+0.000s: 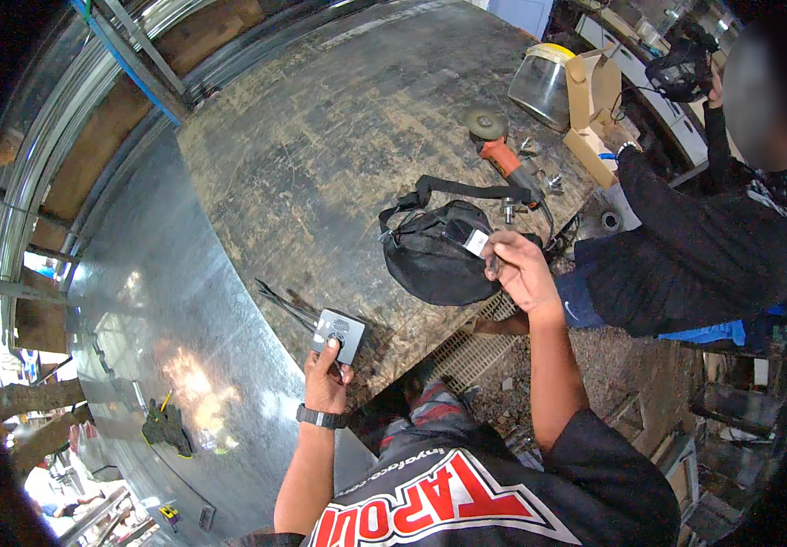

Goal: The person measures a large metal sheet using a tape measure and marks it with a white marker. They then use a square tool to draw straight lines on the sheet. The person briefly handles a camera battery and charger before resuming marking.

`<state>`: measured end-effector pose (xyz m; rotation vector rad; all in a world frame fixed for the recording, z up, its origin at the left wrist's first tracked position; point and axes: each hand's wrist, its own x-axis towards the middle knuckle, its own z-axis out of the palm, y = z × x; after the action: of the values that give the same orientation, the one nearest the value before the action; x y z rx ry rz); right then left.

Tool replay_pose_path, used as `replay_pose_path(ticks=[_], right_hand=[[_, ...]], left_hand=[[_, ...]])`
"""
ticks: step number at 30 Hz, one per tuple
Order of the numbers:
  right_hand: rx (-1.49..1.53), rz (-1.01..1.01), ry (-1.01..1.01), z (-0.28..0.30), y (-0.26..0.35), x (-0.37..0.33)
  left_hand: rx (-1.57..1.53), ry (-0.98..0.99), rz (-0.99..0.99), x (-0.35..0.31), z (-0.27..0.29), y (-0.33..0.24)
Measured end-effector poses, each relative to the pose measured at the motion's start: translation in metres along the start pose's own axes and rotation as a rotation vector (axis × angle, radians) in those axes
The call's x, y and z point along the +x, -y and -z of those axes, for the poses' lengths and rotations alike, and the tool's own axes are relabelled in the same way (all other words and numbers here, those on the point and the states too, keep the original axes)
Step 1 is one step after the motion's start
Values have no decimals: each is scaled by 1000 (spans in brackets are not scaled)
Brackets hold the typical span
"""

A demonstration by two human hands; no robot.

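In my left hand [327,383] is a flat grey box [338,335] with small print and a dark round spot on its face. The thumb presses on that face, near the bench corner. Thin black cables [288,305] lie just beyond the box; whether they join it I cannot tell. My right hand [523,269] is closed at the fingertips on a small black item with a white label [475,242], over the black bag [430,269]. The bag lies on the worn bench top [302,173] with its strap stretched toward the far side.
An orange angle grinder [503,159] lies beyond the bag, with small metal parts [553,182] near it. A face shield [539,84] and an open cardboard box [592,91] stand at the far right. A person [685,219] in black works there. Dark gloves [167,427] lie on the shiny metal sheet [152,301] at left.
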<state>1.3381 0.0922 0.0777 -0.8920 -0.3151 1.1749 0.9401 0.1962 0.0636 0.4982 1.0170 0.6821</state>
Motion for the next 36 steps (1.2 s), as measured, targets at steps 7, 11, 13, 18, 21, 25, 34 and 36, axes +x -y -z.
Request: replay_pose_path(ticks=[7, 11, 13, 18, 21, 25, 34, 36], right_hand=[[191, 203, 106, -18, 13, -52], [-154, 248, -21, -33, 27, -51], [-476, 303, -162, -52, 31, -54], [-882, 613, 5, -80, -2, -48], [-902, 320, 60, -109, -30, -53], [-1046, 264, 61, -145, -55, -60], [-1085, 348, 112, -158, -68, -60], [-1095, 351, 129, -157, -67, -60]], left_hand=[[22, -2, -38, -1, -4, -7], [-84, -43, 33, 0, 3, -5], [-195, 1, 64, 3, 0, -7], [-275, 83, 60, 1, -18, -20], [-328, 129, 46, -3, -21, -27], [-378, 159, 61, -7, -24, -31], [-397, 195, 52, -16, -35, -38], [-402, 215, 55, -17, -37, -40]])
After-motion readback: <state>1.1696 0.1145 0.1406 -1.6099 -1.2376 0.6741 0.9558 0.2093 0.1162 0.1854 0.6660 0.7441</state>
